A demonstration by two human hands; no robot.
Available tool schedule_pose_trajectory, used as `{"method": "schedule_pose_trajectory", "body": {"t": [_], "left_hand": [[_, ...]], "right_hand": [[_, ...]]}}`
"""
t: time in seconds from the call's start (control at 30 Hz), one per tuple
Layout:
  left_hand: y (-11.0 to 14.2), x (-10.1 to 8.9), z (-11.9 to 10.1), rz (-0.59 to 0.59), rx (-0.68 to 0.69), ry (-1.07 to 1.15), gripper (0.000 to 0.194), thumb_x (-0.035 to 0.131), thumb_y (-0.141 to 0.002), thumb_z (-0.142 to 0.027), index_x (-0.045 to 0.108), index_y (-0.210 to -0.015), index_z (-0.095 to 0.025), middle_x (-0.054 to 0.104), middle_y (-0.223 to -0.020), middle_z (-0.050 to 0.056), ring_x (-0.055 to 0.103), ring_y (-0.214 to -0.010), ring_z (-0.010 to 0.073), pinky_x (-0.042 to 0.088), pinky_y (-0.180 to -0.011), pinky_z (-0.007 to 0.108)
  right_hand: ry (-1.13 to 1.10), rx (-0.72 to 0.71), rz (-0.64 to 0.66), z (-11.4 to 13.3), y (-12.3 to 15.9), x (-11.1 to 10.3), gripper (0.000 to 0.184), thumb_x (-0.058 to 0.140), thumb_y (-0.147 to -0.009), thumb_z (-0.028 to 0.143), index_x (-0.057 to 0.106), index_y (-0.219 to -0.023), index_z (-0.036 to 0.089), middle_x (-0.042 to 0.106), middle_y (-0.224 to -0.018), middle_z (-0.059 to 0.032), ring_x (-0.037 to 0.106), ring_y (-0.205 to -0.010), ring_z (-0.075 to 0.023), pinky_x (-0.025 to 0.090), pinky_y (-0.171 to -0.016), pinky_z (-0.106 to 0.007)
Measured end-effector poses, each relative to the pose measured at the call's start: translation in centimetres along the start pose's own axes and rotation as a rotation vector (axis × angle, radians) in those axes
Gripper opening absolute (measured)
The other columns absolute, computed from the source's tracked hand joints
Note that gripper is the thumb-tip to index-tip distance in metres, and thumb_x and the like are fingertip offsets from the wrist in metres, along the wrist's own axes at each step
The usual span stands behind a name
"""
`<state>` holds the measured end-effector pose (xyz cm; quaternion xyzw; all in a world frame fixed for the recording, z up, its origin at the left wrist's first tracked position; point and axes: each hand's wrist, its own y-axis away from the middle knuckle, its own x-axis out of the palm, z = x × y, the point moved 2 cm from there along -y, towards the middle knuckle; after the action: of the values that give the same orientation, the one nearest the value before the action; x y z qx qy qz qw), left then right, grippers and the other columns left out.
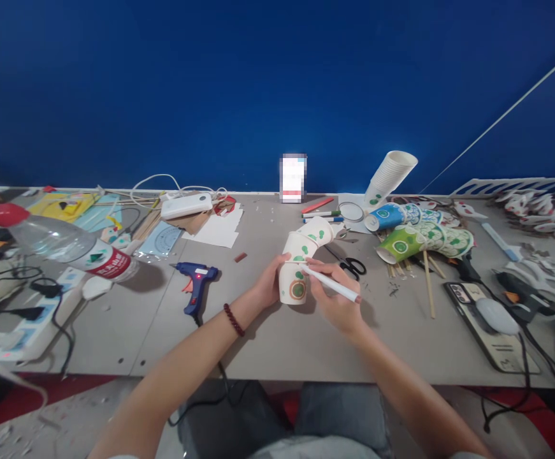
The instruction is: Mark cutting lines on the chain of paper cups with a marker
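- Blue wall (201, 95) bounds the table (272, 350) at the back; the front edge runs just before your lap.
- Grey surface shows between the blue glue gun (203, 274) and your left hand (270, 284), and between your work and the front edge.
- At the far right, one phone (490, 344) lies near the front edge.
- Your joined cups (296, 247), three visible, curve backward at the middle of the table.
- Left fingers: curled about the nearest cup's left side.
- Your right hand (337, 296): fingers closed on one white pen (333, 285), tip at the cups; contact cannot be confirmed.
- Counted behind and right: two capped pens (322, 220), one red stick (318, 204), one white cup stack (388, 178), one blue cup row (386, 218), one green cup row (396, 243), one pair of scissors (356, 266).
- Counted left: one bottle (79, 248).
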<state>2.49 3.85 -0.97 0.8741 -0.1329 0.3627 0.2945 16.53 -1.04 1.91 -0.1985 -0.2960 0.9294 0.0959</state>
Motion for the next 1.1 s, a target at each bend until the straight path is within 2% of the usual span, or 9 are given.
{"method": "schedule_pose_trajectory", "body": {"t": [0.47,0.67,0.9,1.1], "left_hand": [[-0.06,-0.01,0.01,0.006,0.006,0.024,0.024,0.065,-0.076,-0.033,0.066,-0.089,-0.012,0.070,-0.073,0.007,0.065,-0.064,0.0179,0.051,-0.062,0.029],[0.00,0.19,-0.05,-0.008,-0.002,0.031,0.025,0.065,-0.075,-0.032,0.067,-0.087,-0.011,0.070,-0.074,0.008,0.064,-0.063,0.0182,0.050,-0.063,0.030],[-0.09,0.04,-0.01,0.029,-0.010,0.044,0.024,0.064,-0.075,-0.033,0.066,-0.087,-0.012,0.070,-0.074,0.007,0.065,-0.063,0.0181,0.050,-0.063,0.030],[0.10,0.19,-0.17,-0.009,-0.008,0.031,0.026,0.061,-0.077,-0.033,0.067,-0.087,-0.010,0.071,-0.075,0.009,0.064,-0.064,0.0190,0.049,-0.065,0.031]], "right_hand": [[-0.022,0.033,0.000,0.02,0.08,0.14,0.006,0.061,-0.087,0.022,0.065,-0.092,0.022,0.078,-0.098,-0.0096,0.075,-0.100,-0.0250,0.065,-0.078,-0.038],[-0.052,0.034,0.003,0.08,0.08,0.16,0.004,0.061,-0.087,0.021,0.064,-0.090,0.022,0.078,-0.090,-0.0082,0.075,-0.102,-0.0265,0.064,-0.079,-0.039],[-0.068,0.039,0.008,0.03,0.05,0.10,0.004,0.061,-0.086,0.020,0.064,-0.089,0.022,0.077,-0.085,-0.0061,0.075,-0.102,-0.0277,0.064,-0.079,-0.040],[-0.090,0.055,0.006,0.08,0.05,0.09,0.005,0.061,-0.086,0.018,0.064,-0.087,0.022,0.076,-0.082,-0.0056,0.075,-0.102,-0.0280,0.063,-0.078,-0.039]]}}
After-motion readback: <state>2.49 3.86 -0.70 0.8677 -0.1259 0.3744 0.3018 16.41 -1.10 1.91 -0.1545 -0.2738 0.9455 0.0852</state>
